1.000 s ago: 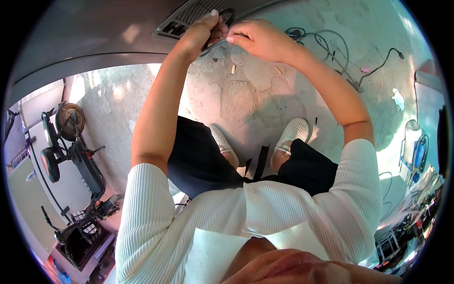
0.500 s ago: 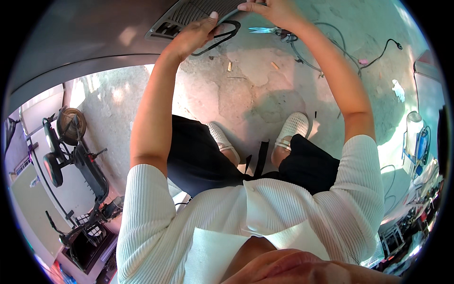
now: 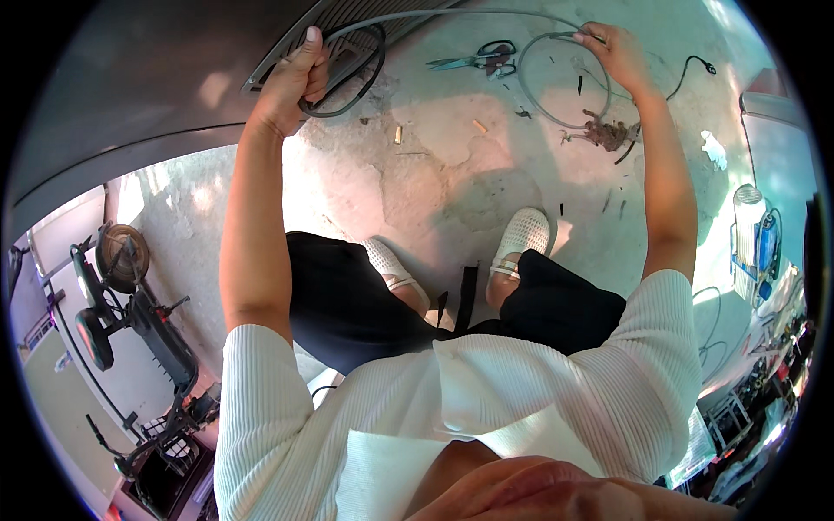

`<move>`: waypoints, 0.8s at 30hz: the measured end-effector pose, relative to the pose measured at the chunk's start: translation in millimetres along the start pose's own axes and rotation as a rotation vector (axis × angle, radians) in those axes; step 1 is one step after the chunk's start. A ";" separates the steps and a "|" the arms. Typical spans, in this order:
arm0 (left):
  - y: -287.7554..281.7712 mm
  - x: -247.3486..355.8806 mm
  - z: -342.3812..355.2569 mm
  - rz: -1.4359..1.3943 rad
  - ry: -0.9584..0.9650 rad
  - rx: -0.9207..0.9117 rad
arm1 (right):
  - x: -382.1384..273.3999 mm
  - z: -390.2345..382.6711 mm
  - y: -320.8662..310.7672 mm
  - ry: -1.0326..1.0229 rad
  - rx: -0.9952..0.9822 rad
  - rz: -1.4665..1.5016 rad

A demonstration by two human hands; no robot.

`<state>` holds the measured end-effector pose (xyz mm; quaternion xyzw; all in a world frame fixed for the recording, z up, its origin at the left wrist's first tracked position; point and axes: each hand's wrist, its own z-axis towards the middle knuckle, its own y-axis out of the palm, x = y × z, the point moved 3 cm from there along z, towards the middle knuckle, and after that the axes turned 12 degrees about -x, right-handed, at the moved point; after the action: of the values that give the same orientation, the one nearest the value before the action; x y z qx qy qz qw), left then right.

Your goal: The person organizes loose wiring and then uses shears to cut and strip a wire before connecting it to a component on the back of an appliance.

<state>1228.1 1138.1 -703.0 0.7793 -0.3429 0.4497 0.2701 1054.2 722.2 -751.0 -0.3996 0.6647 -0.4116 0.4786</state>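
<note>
A grey cable stretches in a shallow arc between my two hands. My left hand is closed around it beside the slatted grille, with a loop of black and grey cable hanging from the fist. My right hand pinches the cable between thumb and fingers, farther right above the floor. Below that hand the cable curves down in a wide loop. Near the loop's lower end lies a brown tangled clump. Black-handled scissors, blades apart, rest on the floor between my hands.
A large grey metal panel with a slatted grille stands at upper left. Small tan sticks and dark scraps dot the concrete floor. A black plug cord lies far right; a scooter stands at left.
My hands have moved apart, the left leftward and down, the right rightward and down. More cable now spans between them, and the scissors and brown clump are uncovered.
</note>
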 end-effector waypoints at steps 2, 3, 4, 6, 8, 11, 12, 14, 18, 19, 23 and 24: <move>14.6 -1.4 1.1 0.251 -0.024 -0.048 | 12.5 -9.4 -50.0 0.043 0.426 -0.168; 22.6 -2.1 0.6 0.375 -0.031 -0.071 | 8.9 -16.4 -74.2 0.042 0.675 -0.247; 24.9 -4.2 -1.7 0.378 -0.054 -0.058 | -32.8 -27.7 -101.3 -0.056 0.987 -0.318; 26.6 -8.9 -2.1 0.377 -0.090 -0.061 | -48.3 -45.2 -122.9 -0.149 1.128 -0.354; 23.7 -8.1 1.6 0.300 -0.060 -0.044 | -26.2 -51.9 -116.4 -0.123 0.789 -0.259; 22.9 -1.2 -0.8 0.322 -0.077 -0.032 | 0.5 -48.4 -91.7 0.115 0.596 -0.515; 21.6 0.3 -1.4 0.285 -0.054 -0.029 | 6.7 -47.5 -84.1 0.188 0.635 -0.598; 15.6 2.1 -3.0 0.209 -0.011 -0.028 | 19.7 -46.6 -76.0 0.219 0.627 -0.614; 1.6 -0.7 -11.1 0.036 0.039 -0.043 | 61.5 -38.7 -53.9 0.353 0.582 -0.638; 0.8 -1.3 -12.1 0.042 0.023 -0.066 | 72.8 -42.3 -51.0 0.377 0.542 -0.665; -2.4 -2.0 -15.3 0.046 -0.016 -0.101 | 66.0 -60.3 -74.9 0.473 0.673 -0.602; 0.5 -1.6 -13.0 0.043 -0.010 -0.133 | 71.0 -69.0 -85.4 0.500 0.750 -0.589</move>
<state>1220.4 1147.8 -698.5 0.7543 -0.3900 0.4279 0.3097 983.5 638.7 -679.5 -0.2606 0.4256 -0.8202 0.2797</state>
